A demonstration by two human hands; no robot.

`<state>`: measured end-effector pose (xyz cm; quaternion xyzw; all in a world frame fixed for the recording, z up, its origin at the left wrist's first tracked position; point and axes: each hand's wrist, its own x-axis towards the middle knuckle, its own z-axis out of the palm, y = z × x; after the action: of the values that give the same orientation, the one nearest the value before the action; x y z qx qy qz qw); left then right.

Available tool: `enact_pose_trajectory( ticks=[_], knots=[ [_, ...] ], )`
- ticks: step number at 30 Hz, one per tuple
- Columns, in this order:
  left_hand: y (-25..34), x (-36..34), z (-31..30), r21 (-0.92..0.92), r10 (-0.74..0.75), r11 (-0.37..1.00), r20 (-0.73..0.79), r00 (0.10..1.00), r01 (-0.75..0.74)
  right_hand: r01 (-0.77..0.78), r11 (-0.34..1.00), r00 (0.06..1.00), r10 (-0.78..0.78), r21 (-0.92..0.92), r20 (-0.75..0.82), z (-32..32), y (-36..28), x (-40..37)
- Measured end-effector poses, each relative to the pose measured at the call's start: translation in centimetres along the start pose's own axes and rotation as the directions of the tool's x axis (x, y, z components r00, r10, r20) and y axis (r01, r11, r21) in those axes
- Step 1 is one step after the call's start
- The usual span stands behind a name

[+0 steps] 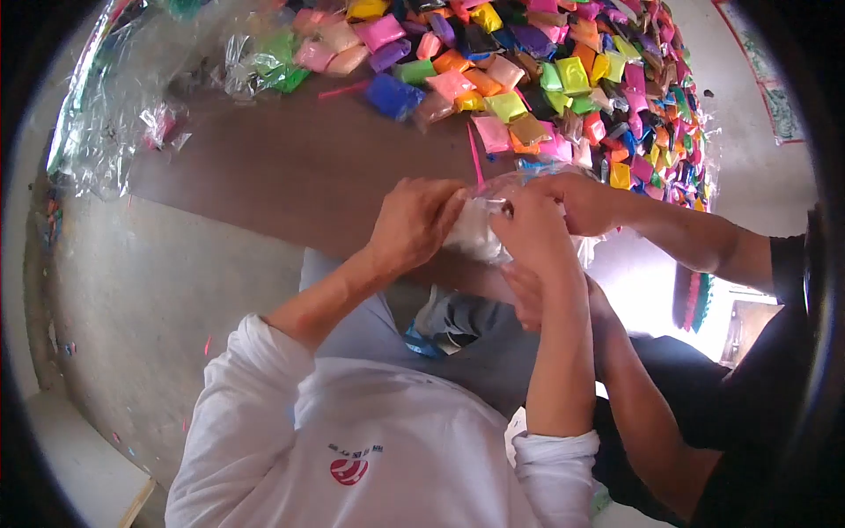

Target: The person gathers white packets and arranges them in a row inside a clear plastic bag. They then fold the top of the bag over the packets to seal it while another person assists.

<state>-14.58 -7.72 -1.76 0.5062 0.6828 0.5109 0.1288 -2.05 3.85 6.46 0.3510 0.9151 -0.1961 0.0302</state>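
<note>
Left hand (414, 220), right hand (532, 231): fingers pinched on clear bag (473, 233) mouth, over table (290, 167) edge; co-worker's hand (583, 202) grips too; opposing pulls could tear film, spilling what seems white filling.

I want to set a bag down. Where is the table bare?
Bare brown table lies between the clear plastic heap and the left hand. Coloured packets crowd the far right; the right hand and a co-worker's hand press around the clear bag.
</note>
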Motion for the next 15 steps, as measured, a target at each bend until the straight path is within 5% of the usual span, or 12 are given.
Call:
enact_pose_trajectory(
  ticks=[2, 11, 15],
  knots=[
    [0.0, 0.0, 0.0, -0.010, 0.004, 1.000, -0.007, 1.000, -0.004, -0.050, 0.992, 0.998, 0.053, 0.119, -0.024, -0.1, 0.5, 0.2],
    [-0.3, -0.1, 0.0, -0.033, 0.028, 0.999, -0.017, 0.999, -0.029, -0.120, 0.983, 0.964, 0.150, 0.141, -0.219, -0.4, -0.9, -1.8],
    [-0.4, -0.1, 0.0, -0.038, -0.002, 0.999, -0.025, 1.000, 0.001, -0.012, 0.991, 0.921, 0.063, 0.133, -0.384, 0.6, -1.1, -3.6]
  ],
)
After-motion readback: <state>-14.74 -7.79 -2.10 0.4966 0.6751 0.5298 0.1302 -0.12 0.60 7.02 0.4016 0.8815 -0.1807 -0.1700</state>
